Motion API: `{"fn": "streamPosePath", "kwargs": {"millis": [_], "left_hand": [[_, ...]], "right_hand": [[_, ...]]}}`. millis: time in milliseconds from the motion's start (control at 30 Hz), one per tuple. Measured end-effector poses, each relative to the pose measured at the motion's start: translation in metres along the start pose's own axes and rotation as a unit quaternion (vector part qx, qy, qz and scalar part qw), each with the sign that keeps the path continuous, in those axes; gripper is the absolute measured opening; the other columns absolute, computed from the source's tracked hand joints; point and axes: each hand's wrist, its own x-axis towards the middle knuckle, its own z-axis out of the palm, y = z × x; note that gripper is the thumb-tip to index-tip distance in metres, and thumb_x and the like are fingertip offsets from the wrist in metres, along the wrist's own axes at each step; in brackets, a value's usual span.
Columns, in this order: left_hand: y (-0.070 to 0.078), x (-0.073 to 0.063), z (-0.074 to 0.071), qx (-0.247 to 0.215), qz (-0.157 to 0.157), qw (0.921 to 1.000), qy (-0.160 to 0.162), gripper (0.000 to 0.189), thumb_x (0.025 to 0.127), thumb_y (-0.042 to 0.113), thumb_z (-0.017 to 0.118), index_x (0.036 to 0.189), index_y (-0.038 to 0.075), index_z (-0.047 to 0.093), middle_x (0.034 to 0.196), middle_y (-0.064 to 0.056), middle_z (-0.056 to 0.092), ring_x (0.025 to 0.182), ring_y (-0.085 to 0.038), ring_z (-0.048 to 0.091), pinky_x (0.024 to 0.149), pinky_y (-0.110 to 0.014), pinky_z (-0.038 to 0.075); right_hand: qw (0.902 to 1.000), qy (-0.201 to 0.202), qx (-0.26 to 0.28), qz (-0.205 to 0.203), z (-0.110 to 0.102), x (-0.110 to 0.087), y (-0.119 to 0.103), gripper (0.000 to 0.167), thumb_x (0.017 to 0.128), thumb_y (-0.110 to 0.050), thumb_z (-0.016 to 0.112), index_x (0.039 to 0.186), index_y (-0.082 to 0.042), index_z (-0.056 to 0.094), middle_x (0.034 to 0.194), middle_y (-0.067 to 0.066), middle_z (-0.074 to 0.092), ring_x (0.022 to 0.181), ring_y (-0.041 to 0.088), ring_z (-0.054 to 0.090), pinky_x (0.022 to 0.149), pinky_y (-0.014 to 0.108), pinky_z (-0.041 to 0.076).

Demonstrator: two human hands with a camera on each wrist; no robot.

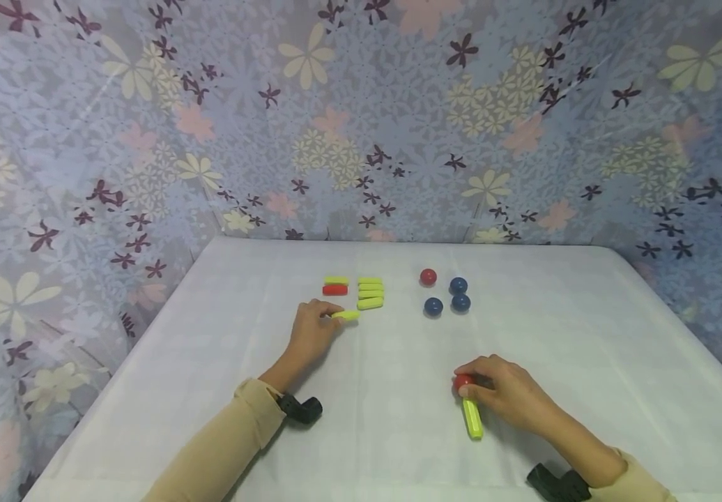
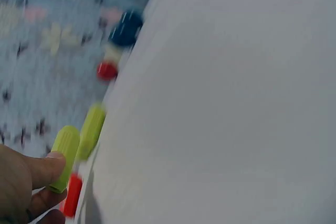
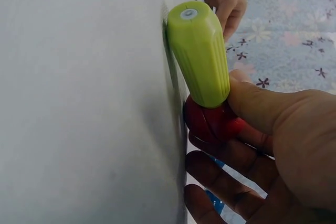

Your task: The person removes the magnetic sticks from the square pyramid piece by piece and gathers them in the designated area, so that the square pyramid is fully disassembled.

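Observation:
My left hand pinches a yellow-green ridged plastic handle between thumb and fingers, just in front of a group of similar handles. In the left wrist view this handle tilts upward from the fingertips. Nearer the front and to the right, my right hand grips a glossy red ball with thumb and fingers. Against that ball lies the end of another yellow-green handle, pointing toward the front edge. The right wrist view shows the handle with a small grey dot on its far end.
Several yellow-green handles lie stacked in a column at the back, beside a red handle and one more yellow-green handle. To their right are a red ball and three dark blue balls. A floral curtain surrounds the white-covered table.

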Motion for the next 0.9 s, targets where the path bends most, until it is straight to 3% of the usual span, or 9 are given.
{"fn": "streamPosePath", "kwargs": {"millis": [200, 333, 533, 767, 900], "left_hand": [[-0.015, 0.029, -0.005, 0.037, -0.02, 0.9989, 0.02, 0.023, 0.083, 0.015, 0.069, 0.106, 0.014, 0.07, 0.099, -0.005, 0.063, 0.092, -0.021, 0.048, 0.076, -0.033, 0.038], [-0.018, 0.042, -0.002, 0.056, -0.022, 0.998, 0.022, 0.024, 0.083, 0.016, 0.069, 0.107, 0.015, 0.07, 0.102, -0.005, 0.063, 0.095, -0.023, 0.049, 0.08, -0.035, 0.039], [-0.018, 0.048, 0.001, 0.052, -0.042, 0.9975, 0.021, 0.025, 0.084, 0.014, 0.067, 0.108, 0.015, 0.069, 0.108, -0.006, 0.062, 0.101, -0.023, 0.048, 0.087, -0.039, 0.039], [-0.016, 0.05, 0.001, 0.042, -0.058, 0.9972, 0.023, 0.025, 0.084, 0.014, 0.066, 0.109, 0.015, 0.068, 0.11, -0.007, 0.06, 0.103, -0.024, 0.047, 0.088, -0.039, 0.038], [-0.016, 0.051, 0.002, 0.047, -0.055, 0.9971, 0.025, 0.025, 0.084, 0.014, 0.066, 0.109, 0.014, 0.068, 0.108, -0.008, 0.061, 0.102, -0.025, 0.047, 0.086, -0.039, 0.038]], "right_hand": [[0.9999, -0.008, 0.008, 0.005, 0.001, 0.0, 0.0, 0.034, 0.079, -0.034, 0.072, 0.112, -0.024, 0.068, 0.108, -0.005, 0.068, 0.101, 0.016, 0.06, 0.088, 0.044, 0.049], [0.9999, -0.007, -0.012, -0.007, 0.0, 0.0, 0.0, 0.03, 0.08, -0.036, 0.071, 0.109, -0.027, 0.069, 0.1, -0.014, 0.068, 0.094, 0.007, 0.056, 0.084, 0.036, 0.049], [0.9986, -0.017, -0.043, -0.027, -0.005, -0.007, 0.002, 0.036, 0.083, -0.044, 0.065, 0.114, -0.026, 0.068, 0.1, -0.016, 0.066, 0.087, 0.003, 0.05, 0.075, 0.025, 0.045], [0.9952, -0.039, -0.066, -0.061, -0.01, -0.016, 0.006, 0.043, 0.081, -0.038, 0.069, 0.121, -0.025, 0.064, 0.1, -0.019, 0.064, 0.09, 0.002, 0.05, 0.077, 0.026, 0.047], [0.9952, -0.018, -0.065, -0.071, -0.01, -0.02, 0.008, 0.039, 0.079, -0.038, 0.071, 0.114, -0.024, 0.066, 0.099, -0.018, 0.063, 0.089, 0.002, 0.052, 0.078, 0.026, 0.048]]}}
